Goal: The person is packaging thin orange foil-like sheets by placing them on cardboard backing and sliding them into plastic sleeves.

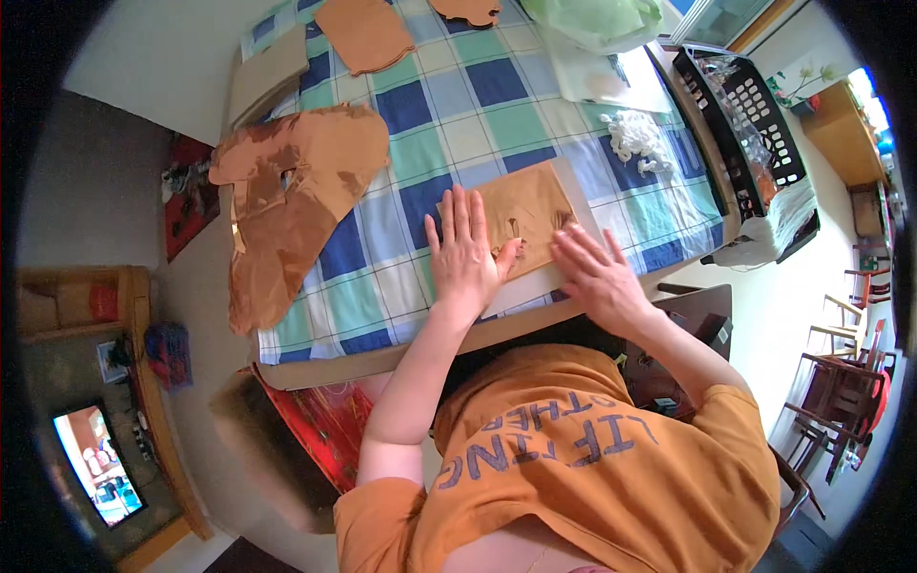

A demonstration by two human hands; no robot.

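A folded rose-gold foil sheet point(525, 196) lies on the checked tablecloth, with a pale flat card point(573, 191) showing along its right edge and beneath it. My left hand point(466, 248) rests flat on its left side, fingers stretched out and thumb spread. At its lower right, my right hand point(602, 277) lies open with the fingertips on the foil's edge. Neither hand grips anything. Small wrinkles show in the foil between them. To the left, a large flat foil balloon point(296, 191) spreads crumpled over the table's edge, a small slot in its middle.
Folded foil pieces point(363, 36) lie at the far side, near a beige board point(269, 76). A pale green plastic bag point(602, 21) and clear plastic sleeves point(611, 84) sit far right, above a heap of white ribbon point(638, 141). A black basket point(750, 110) stands beyond the table's right edge.
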